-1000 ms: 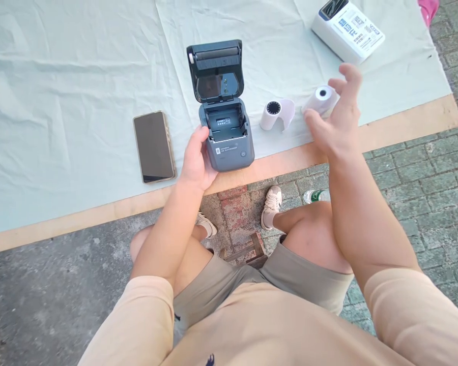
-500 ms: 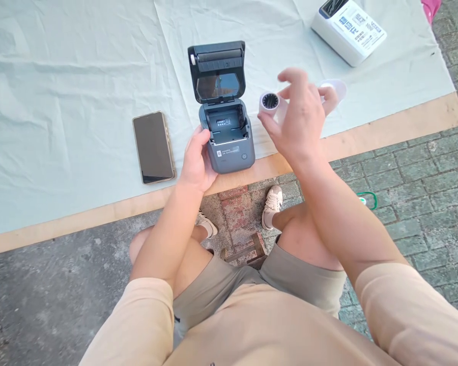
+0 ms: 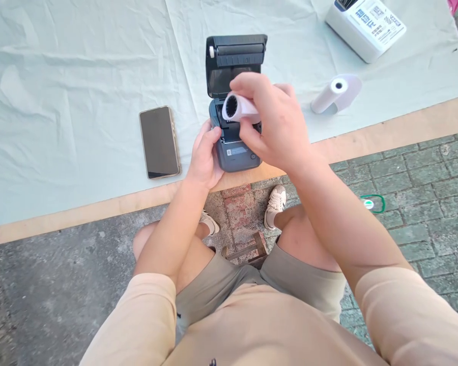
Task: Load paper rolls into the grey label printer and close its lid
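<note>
Right hand (image 3: 278, 127) now grips paper roll (image 3: 238, 108) over open printer (image 3: 234, 137) at board's near edge, moved from cloth; left hand (image 3: 205, 160) steadies printer.

I'm getting bright, even daylight here, soft shadows only, no harsh glare; focus is crisp at centre, with lines bowing slightly out toward my frame's edges.

A dark phone (image 3: 159, 142) lies flat on the pale cloth (image 3: 80, 76) covering the table (image 3: 404, 122). A second paper roll (image 3: 335, 93) lies near a white box (image 3: 366, 28).
</note>
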A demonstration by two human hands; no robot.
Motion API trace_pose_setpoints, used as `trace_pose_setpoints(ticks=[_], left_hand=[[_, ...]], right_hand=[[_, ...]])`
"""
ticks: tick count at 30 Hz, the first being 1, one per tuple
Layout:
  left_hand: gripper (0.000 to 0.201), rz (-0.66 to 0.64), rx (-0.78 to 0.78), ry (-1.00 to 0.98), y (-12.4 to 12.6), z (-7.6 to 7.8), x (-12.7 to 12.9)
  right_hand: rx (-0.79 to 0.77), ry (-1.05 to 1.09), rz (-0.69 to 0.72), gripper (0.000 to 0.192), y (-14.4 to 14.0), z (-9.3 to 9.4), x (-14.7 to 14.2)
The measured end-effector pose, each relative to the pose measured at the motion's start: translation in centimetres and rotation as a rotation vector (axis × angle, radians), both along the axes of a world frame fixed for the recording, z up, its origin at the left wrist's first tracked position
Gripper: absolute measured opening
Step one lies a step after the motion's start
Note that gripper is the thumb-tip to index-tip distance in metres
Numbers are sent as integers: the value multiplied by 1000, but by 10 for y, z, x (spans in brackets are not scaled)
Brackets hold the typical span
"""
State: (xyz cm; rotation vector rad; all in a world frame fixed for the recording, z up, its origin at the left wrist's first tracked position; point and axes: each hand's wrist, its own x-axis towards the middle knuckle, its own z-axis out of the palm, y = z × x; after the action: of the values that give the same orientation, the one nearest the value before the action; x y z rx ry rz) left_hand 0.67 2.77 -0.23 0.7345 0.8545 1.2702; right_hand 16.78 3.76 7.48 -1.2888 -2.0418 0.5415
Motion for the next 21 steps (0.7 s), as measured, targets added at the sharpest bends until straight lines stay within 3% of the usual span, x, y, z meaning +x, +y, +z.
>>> trace_pose_setpoints(ticks=[3,6,13,21], left_hand=[[42,9,8,12,-2,1,2],[41,-5,-11,34,-3,3,2],[47,-3,-71,-6,0,5,2],[44,-42,-64,3,1,4,-5]], right_hand=[[-32,-216,-9,35,2,6,-5],[-42,-284,-22,33,7,6,-3],[3,-282,-44,22,13,-3,0],[48,-192,142,29,3,-8,5]])
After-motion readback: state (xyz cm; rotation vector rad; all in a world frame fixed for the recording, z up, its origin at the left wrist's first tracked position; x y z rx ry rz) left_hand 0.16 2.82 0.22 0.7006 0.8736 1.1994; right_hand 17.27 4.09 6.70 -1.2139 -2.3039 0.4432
